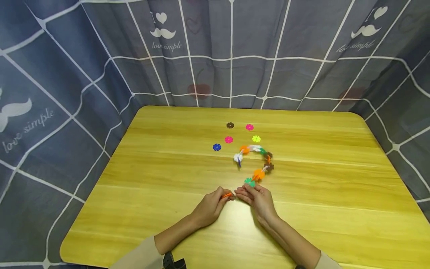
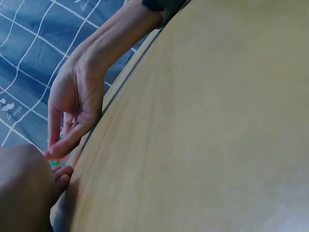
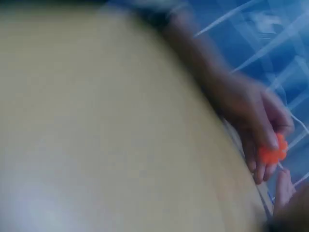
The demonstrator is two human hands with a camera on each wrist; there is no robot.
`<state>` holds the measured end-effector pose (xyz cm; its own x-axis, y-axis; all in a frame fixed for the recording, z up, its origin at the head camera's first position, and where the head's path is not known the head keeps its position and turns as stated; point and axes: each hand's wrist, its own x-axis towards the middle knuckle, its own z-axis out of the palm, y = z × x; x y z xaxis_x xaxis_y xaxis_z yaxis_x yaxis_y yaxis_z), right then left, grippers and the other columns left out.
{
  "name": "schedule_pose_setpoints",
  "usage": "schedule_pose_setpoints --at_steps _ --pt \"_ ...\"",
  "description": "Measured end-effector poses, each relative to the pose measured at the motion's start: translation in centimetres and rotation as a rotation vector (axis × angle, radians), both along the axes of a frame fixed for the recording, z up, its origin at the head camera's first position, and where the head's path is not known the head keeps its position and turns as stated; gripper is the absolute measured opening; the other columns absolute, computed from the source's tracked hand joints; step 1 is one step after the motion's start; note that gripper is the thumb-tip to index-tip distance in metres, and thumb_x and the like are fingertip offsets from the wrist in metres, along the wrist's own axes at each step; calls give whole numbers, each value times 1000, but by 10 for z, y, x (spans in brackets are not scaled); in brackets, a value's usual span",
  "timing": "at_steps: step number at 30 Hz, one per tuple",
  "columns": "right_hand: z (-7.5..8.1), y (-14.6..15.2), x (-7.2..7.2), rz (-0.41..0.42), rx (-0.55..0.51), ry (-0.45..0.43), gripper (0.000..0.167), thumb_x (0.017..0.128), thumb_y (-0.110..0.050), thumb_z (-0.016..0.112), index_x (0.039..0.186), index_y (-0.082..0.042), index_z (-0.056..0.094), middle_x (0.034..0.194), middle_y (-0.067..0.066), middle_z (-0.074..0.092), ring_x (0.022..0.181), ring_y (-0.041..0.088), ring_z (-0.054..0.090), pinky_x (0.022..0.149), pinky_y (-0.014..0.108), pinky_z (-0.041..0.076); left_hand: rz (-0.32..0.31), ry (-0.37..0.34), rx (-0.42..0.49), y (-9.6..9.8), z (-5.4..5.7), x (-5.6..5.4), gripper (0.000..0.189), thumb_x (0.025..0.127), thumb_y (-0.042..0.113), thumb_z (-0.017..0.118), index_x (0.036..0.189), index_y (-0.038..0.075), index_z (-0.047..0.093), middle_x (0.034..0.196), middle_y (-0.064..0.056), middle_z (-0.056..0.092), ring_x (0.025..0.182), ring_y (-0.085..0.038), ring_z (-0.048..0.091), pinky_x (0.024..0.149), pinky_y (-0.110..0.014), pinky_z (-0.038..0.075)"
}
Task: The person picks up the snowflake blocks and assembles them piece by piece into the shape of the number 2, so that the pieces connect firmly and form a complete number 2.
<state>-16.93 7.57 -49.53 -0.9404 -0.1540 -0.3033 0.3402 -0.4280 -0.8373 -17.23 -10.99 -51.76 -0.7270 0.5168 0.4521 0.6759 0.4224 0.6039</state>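
My left hand [image 1: 208,207] pinches an orange snowflake disc [image 1: 227,195] between thumb and fingers. The same orange disc [image 3: 273,152] shows its notched rim in the right wrist view. Beside it, my right hand [image 1: 263,204] holds a green disc [image 1: 249,181], the near end of a curved chain of interlocked discs. That chain bends away over the table through orange discs [image 1: 259,174], brown, dark green and white ones, to a white disc [image 1: 237,158] with a blue one at its far end. The fingertips of both hands are close together, with the two held discs apart.
Loose discs lie behind the chain on the wooden table [image 1: 151,168]: a brown one [image 1: 230,125], two pink ones [image 1: 228,139], a yellow-green one [image 1: 256,139] and a blue one [image 1: 217,147]. A grey-blue checked curtain [image 1: 211,45] hangs around the table's back and sides.
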Motion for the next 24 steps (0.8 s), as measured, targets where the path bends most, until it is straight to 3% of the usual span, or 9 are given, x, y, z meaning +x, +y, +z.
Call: schedule_pose_setpoints --at_steps 3,7,13,18,24 --pt "0 6 -4 92 -13 -50 30 96 -7 49 111 19 47 92 17 65 92 27 65 86 36 48 27 -40 66 0 -2 0 12 94 4 51 106 4 51 102 -4 62 88 -9 61 73 -17 49" --pt "0 13 -7 226 6 -83 35 95 -10 51 114 19 46 93 16 66 92 26 65 87 39 47 125 -76 144 7 -2 -4 8 92 10 56 100 6 57 93 0 61 82 -7 61 70 -17 50" --pt "0 21 -5 319 128 -12 41 100 -19 42 118 18 45 96 19 64 89 28 65 82 41 50 220 -34 138 19 -2 -8 5 86 10 65 91 8 65 83 3 59 69 -4 54 58 -16 47" --pt "-1 23 -4 353 191 45 42 102 -21 33 116 17 45 94 20 64 81 27 66 75 42 53 225 -37 162 24 -4 -8 5 84 8 68 88 8 65 80 3 60 66 -2 55 56 -14 46" --pt "0 24 -4 350 243 64 41 101 -22 38 107 17 48 82 16 62 67 24 65 66 40 55 187 -45 187 26 -5 -7 4 86 10 66 88 7 65 81 1 61 68 -3 58 58 -13 48"
